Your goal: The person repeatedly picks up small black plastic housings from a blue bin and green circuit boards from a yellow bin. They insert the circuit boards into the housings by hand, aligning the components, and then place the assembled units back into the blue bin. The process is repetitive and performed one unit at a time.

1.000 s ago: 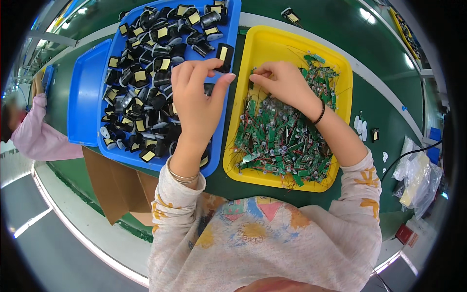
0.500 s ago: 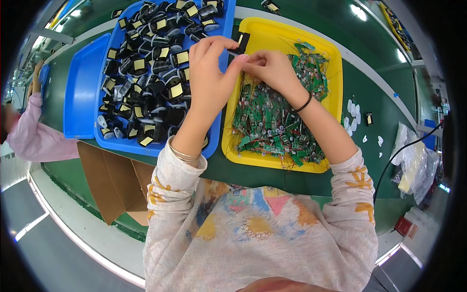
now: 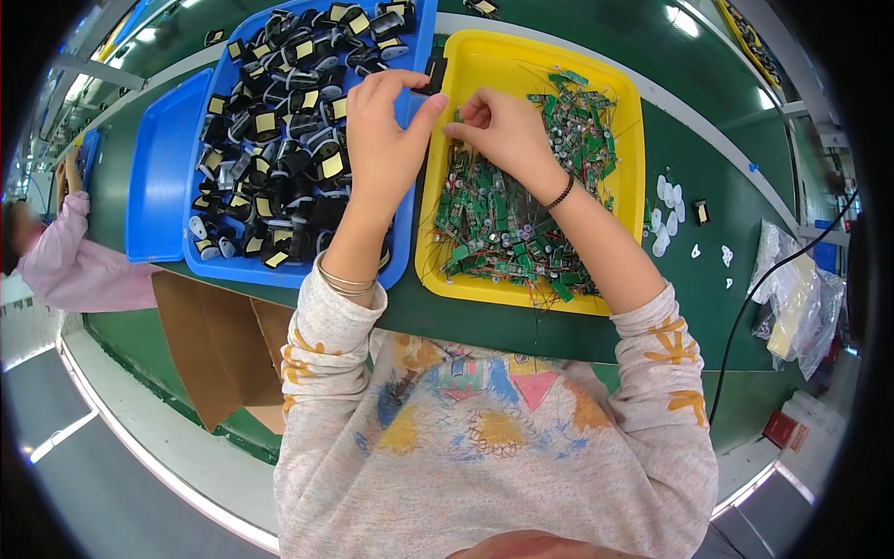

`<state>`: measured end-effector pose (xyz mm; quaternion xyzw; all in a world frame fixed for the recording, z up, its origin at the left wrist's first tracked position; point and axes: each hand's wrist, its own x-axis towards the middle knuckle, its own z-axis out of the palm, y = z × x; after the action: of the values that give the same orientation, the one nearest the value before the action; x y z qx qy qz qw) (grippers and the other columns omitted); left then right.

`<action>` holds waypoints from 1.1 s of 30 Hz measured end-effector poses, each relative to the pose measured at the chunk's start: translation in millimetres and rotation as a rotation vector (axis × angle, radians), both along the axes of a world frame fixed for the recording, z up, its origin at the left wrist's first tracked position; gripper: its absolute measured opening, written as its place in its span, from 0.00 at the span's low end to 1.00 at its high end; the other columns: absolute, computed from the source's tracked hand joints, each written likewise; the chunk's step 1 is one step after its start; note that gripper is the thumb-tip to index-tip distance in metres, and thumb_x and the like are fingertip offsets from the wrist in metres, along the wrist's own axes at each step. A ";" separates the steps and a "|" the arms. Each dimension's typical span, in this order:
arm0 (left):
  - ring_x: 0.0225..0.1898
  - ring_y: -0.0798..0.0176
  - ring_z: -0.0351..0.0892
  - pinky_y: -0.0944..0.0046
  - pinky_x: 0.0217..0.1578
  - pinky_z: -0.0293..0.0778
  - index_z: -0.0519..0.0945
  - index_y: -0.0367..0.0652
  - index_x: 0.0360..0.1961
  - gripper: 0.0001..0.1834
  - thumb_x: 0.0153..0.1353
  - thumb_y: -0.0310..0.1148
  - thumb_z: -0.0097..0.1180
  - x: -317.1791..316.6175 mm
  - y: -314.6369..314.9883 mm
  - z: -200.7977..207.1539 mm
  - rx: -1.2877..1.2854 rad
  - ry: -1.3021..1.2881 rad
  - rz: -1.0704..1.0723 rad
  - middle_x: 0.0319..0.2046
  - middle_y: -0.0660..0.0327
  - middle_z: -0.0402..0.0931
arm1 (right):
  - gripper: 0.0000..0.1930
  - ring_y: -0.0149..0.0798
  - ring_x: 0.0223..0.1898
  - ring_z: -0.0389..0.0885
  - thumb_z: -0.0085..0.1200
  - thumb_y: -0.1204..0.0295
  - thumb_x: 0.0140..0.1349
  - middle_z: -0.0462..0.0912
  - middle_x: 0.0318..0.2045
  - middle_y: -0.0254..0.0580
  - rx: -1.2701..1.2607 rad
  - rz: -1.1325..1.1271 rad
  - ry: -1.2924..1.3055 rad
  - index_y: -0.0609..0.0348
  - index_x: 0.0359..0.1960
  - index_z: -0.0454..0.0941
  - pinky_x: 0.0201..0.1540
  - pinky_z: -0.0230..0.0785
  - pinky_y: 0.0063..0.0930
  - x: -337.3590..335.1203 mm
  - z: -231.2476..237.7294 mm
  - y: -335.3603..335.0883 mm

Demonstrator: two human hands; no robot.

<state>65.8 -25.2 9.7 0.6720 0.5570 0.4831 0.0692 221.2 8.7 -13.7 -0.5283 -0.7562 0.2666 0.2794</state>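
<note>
Over the gap between the two trays, my left hand [image 3: 386, 130] grips a small black plastic housing [image 3: 435, 74] between thumb and fingers. My right hand [image 3: 512, 135] is just to its right, above the yellow tray [image 3: 635, 140], with thumb and index finger pinched together. Whatever the pinch holds is too small to make out. Beneath that hand lies a heap of green circuit boards [image 3: 507, 224] with thin wires. To the left, the blue tray [image 3: 424, 33] is filled with black housings [image 3: 303, 102], many bearing pale yellow pads.
An empty-looking blue tray [image 3: 158, 186] adjoins at the left, above an open cardboard box [image 3: 200, 345]. White oval pieces [image 3: 672, 219], a single black part [image 3: 701, 212] and plastic bags [image 3: 801, 298] lie right, near a black cable [image 3: 768, 275]. A co-worker's pink sleeve [image 3: 79, 265] shows far left.
My hands have drawn apart slightly, the left moving left with the housing, which has turned in the fingers. The right hand has come away from it. The whole view has shifted a little.
</note>
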 end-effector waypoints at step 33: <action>0.39 0.58 0.69 0.63 0.42 0.62 0.76 0.40 0.30 0.12 0.42 0.26 0.61 5.6 -17.7 20.5 -0.098 -0.210 -0.128 0.32 0.60 0.74 | 0.16 0.50 0.25 0.78 0.61 0.67 0.42 0.76 0.17 0.46 -0.025 -0.142 -0.142 0.60 0.29 0.69 0.28 0.70 0.39 -33.9 17.5 -22.0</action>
<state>71.4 -42.9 30.2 0.6476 0.5257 0.5176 0.1906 187.2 -13.3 3.9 -0.6015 -0.7314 0.2173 0.2367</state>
